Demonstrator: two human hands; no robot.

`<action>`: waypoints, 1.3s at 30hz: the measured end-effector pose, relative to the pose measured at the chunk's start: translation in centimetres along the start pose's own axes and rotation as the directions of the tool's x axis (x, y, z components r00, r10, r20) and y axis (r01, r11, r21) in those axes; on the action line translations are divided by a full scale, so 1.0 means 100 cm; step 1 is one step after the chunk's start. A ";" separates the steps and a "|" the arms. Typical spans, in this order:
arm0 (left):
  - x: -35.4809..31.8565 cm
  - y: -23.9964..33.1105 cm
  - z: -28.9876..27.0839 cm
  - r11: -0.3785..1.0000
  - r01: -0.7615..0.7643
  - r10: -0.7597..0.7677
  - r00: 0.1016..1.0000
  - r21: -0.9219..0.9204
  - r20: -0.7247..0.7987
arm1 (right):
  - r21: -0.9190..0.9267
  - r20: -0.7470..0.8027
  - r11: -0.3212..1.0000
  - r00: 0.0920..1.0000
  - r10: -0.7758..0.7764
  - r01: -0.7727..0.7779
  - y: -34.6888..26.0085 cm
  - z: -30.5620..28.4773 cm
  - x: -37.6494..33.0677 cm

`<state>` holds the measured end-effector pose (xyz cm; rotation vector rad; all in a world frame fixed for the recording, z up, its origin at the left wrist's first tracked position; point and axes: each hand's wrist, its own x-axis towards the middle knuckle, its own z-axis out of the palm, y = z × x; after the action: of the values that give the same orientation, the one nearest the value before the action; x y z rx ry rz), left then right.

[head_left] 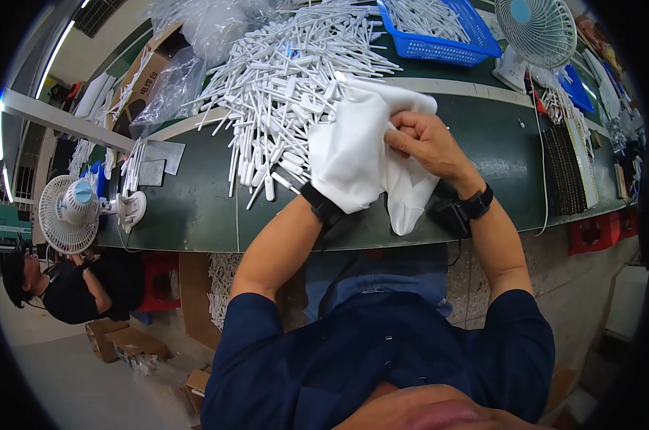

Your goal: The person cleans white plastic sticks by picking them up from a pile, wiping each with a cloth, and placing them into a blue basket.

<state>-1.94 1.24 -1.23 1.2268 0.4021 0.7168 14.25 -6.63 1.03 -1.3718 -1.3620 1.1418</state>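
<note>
A white cloth [353, 154] is bunched over the green worktable [195, 208] in front of me. My left hand is wrapped inside the cloth and hidden; only its forearm and black wristband [321, 204] show. My right hand [425, 143] is closed on the cloth's upper right part, fingers curled into the fabric. A big heap of white stick-shaped plastic parts [288, 93] lies just left of and behind the cloth, touching its edge.
A blue basket [439, 46] with more white parts stands at the back. A white desk fan [536, 32] is at the back right, another fan [70, 211] at the left edge. Clear plastic bags [195, 50] and a carton sit back left. Another person [66, 287] sits lower left.
</note>
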 end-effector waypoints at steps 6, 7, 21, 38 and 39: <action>-0.007 -0.005 -0.013 0.838 -0.134 0.142 0.990 0.528 0.025 | -0.051 0.037 0.996 0.997 -0.065 0.067 0.008 0.011 -0.001; -0.007 -0.004 -0.014 0.783 -0.157 0.171 0.985 0.602 0.036 | -0.043 0.042 0.999 0.999 -0.022 0.024 0.010 0.008 0.000; -0.018 0.034 0.024 0.351 -0.505 0.299 0.858 0.788 0.417 | 0.017 -0.329 0.979 0.925 -0.187 0.204 0.001 -0.017 -0.004; 0.007 0.020 0.019 0.789 0.045 -0.086 0.996 0.613 0.038 | 0.437 -0.410 0.873 0.912 -0.021 0.216 0.011 -0.036 0.004; 0.000 0.023 0.022 0.853 0.036 -0.049 0.999 0.520 0.011 | 0.443 -0.409 0.872 0.913 -0.007 0.206 0.011 -0.037 0.004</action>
<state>-1.17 -0.01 1.60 1.7310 0.6296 0.5679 18.09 -6.20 0.65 -1.0679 -0.7813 0.9718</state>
